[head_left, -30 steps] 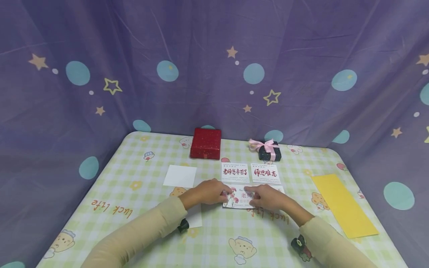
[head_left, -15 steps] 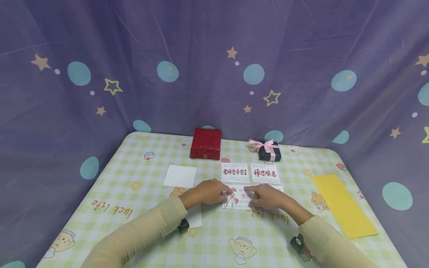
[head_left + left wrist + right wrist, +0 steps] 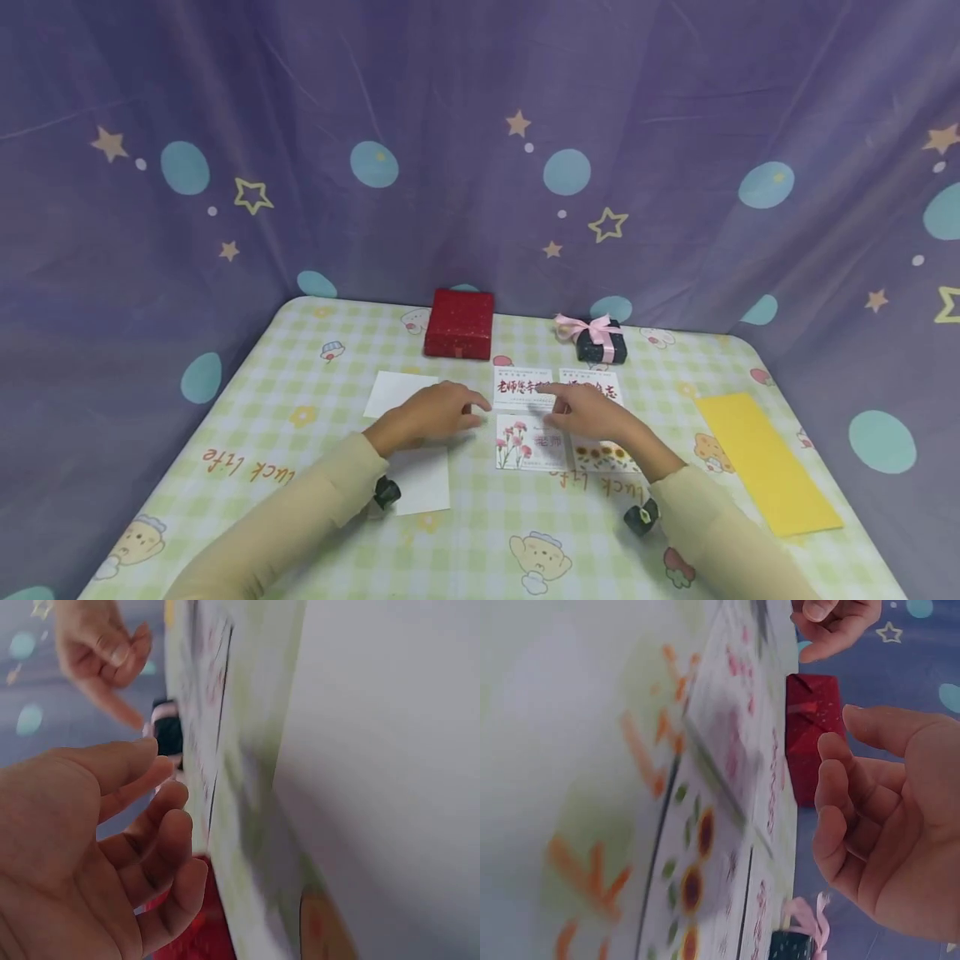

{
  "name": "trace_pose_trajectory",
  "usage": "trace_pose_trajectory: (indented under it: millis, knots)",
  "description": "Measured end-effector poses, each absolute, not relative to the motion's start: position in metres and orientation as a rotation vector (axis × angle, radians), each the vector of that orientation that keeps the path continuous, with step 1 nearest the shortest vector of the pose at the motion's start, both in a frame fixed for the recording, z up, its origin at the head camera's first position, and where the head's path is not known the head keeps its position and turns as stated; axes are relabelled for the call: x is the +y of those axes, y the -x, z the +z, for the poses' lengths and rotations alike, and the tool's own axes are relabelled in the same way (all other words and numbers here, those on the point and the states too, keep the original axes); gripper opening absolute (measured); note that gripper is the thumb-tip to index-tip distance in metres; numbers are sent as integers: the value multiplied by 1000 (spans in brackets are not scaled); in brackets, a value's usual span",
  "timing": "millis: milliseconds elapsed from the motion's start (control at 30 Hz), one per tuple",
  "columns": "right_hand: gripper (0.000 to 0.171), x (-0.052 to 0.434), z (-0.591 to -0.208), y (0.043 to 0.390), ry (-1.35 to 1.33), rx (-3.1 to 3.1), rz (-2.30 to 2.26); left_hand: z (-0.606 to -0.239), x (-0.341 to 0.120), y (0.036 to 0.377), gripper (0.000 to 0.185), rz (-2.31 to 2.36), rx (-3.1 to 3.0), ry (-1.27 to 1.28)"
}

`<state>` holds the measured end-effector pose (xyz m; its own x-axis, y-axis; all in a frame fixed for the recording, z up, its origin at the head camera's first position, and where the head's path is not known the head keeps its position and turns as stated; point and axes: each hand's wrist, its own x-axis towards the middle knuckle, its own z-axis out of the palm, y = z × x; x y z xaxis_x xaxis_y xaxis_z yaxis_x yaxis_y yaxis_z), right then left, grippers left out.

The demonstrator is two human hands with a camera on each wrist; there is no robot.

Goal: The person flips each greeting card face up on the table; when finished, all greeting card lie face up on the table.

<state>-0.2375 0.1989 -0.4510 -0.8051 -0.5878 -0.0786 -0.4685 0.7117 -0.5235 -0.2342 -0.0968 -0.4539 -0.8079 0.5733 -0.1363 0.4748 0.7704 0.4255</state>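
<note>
My left hand [image 3: 442,410] hovers left of a block of printed cards, fingers loosely bent and holding nothing. Over the cards is my right hand [image 3: 588,410], its index finger stretched out and nothing in its grasp. Below it, in the head view, lie a carnation card [image 3: 513,450] and a sunflower card [image 3: 607,458], side by side. Two cards with red lettering form the row behind: a left one [image 3: 513,379] and a right one [image 3: 612,385], both partly covered by the right hand. The right wrist view shows the sunflower card [image 3: 691,889] flat on the cloth, under that hand.
Two blank white cards, a rear one [image 3: 396,390] and a front one [image 3: 426,483], lie at the left. A red box [image 3: 459,325] and a small dark gift box [image 3: 602,346] with a pink bow stand at the back. Yellow paper [image 3: 768,462] lies at the right.
Both hands have left the carnation card and lifted. The left has moved back and leftward; the right has moved back over the rear cards, uncovering the sunflower card.
</note>
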Motion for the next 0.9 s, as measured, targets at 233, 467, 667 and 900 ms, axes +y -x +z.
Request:
trace_pose_trajectory:
  millis: [233,467,667,900]
  knots:
    - [52,162,-452,252,900,2667,-818,-444,-151,247,35,651,2751,-732]
    - [52,121,-461,262,976,2640,-876,-449,-205,255,41,677,2798,-651]
    - [54,86,-468,268,963,2600,-866,-460,-243,262,50,790,2798,-568]
    - [61,50,-477,277,834,2599,-886,-475,-266,272,69,852,2688,-497]
